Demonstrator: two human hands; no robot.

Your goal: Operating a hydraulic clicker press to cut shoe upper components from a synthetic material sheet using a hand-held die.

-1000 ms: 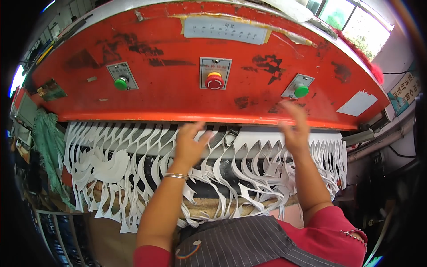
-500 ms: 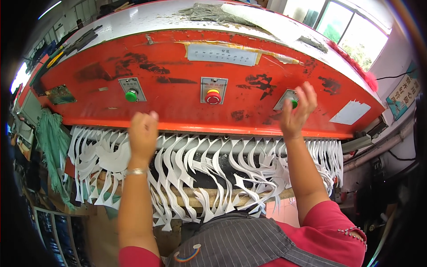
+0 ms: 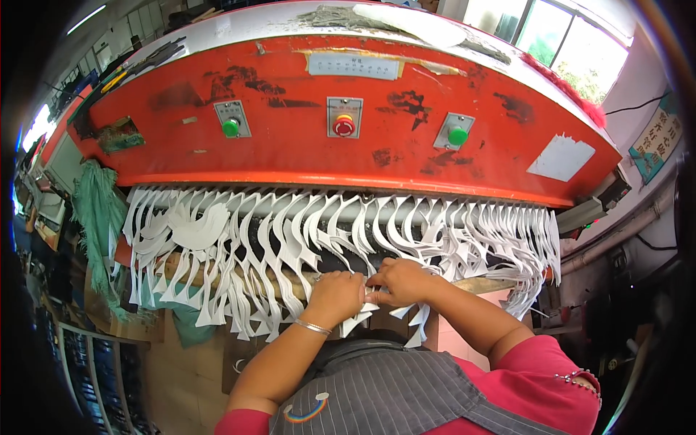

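Note:
White cut-out strips with wavy edges hang in a row from under the front of a red machine. Close together at the middle of the row, both hands are on the strips at their lower ends. My left hand, with a bracelet at the wrist, has its fingers curled over some strips. Touching it, my right hand is closed on strips too, thumb toward the left hand. Strip ends show just beneath the hands; the exact pieces inside the fingers are hidden.
The machine's front carries a left green button, a red stop button and a right green button. Green cloth hangs at the left. A wooden bar runs behind the strips. A metal rack stands lower left.
Both hands have come down from in front of the machine, the right from beside the green button, and met at the strips, closing on them. The view has shifted slightly.

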